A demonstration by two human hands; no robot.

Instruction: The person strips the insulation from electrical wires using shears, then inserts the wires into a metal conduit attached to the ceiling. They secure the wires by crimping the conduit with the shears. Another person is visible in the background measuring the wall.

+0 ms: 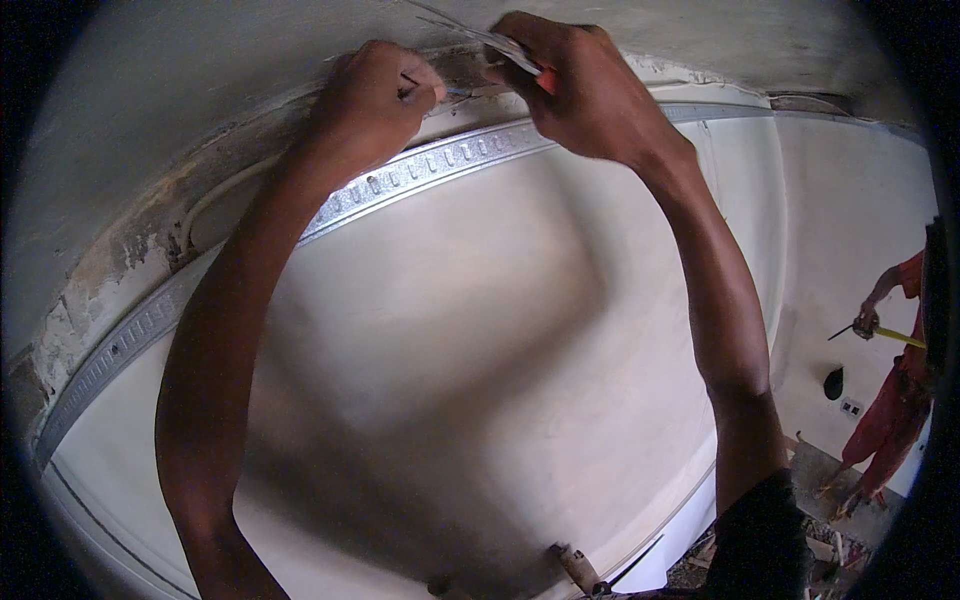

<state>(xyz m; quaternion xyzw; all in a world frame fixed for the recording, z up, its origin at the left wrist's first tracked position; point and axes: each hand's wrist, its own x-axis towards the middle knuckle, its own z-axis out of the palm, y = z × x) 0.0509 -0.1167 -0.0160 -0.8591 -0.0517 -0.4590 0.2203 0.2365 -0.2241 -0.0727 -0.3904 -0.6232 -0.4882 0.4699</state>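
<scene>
Both of my arms reach up to where the wall meets the ceiling. My left hand [385, 100] is closed in a pinch, and a thin wire-like strand [458, 92] runs from its fingertips toward the other hand. In my right hand [580, 90] is a slim grey metal tool [515, 55] with a bit of red beside the fingers; its exact kind is unclear. Thin pale ends stick out past it to the upper left. Just below both hands runs a shiny perforated metal channel [430, 165], curved by the lens, along the top of the pale wall [450, 300].
Above the channel is a rough, chipped strip of wall [130, 250] with a pale cable [225, 190]. At right, another person in red [885, 420] holds a yellow strip [900, 338] and a dark thin stick. A socket [851, 407] is on that wall; debris [830, 545] litters the floor.
</scene>
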